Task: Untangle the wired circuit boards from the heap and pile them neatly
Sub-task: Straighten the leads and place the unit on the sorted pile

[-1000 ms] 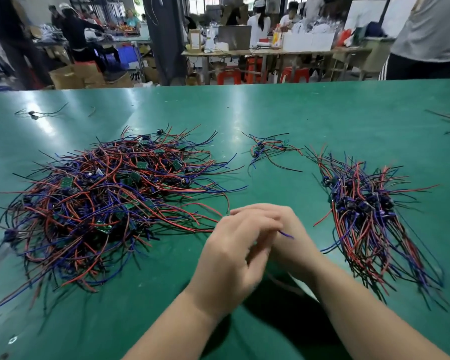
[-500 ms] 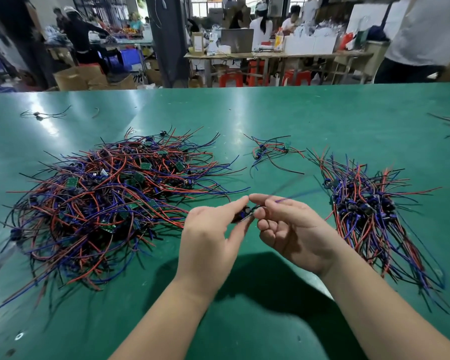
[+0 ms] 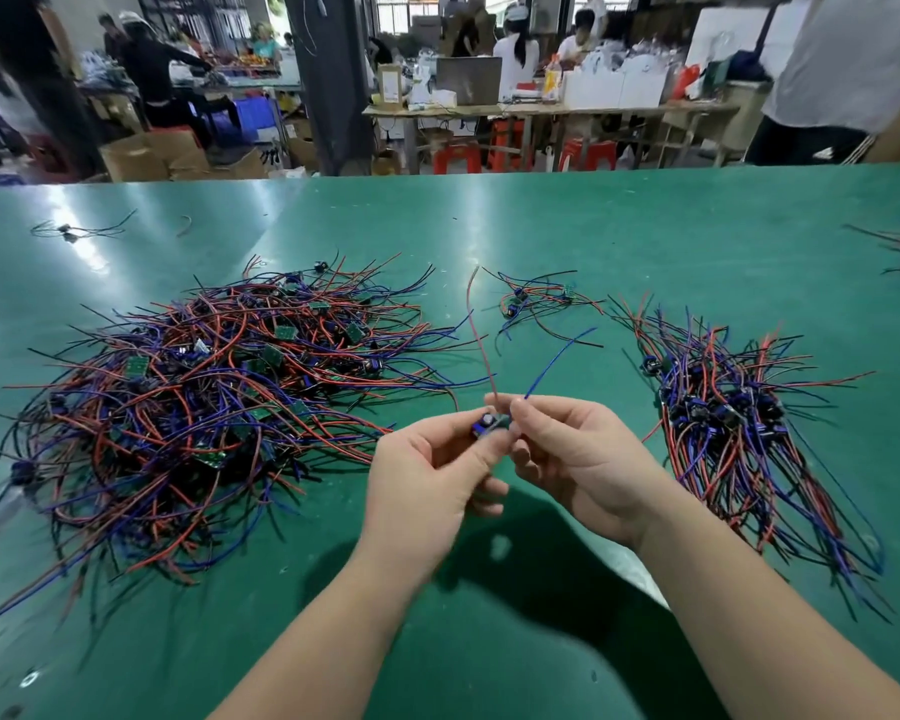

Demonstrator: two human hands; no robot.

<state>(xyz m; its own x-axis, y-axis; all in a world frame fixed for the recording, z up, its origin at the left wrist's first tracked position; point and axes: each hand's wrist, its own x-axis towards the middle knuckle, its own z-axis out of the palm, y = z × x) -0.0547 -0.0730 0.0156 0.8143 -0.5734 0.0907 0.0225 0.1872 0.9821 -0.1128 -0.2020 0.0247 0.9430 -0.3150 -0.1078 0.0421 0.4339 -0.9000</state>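
From the head camera: my left hand (image 3: 427, 475) and right hand (image 3: 583, 459) meet at frame centre, both pinching one wired circuit board (image 3: 487, 426), clear of the tangled heap (image 3: 204, 397) at left. Its red wire (image 3: 476, 330) and blue wire (image 3: 557, 356) splay upward. Laid that way on the sorted pile (image 3: 723, 423) at right, they could snag its leads — and re-tangle it.

Bare green table (image 3: 567, 241) lies beyond and between the tangled heap (image 3: 204, 402) and neat pile (image 3: 739, 423).
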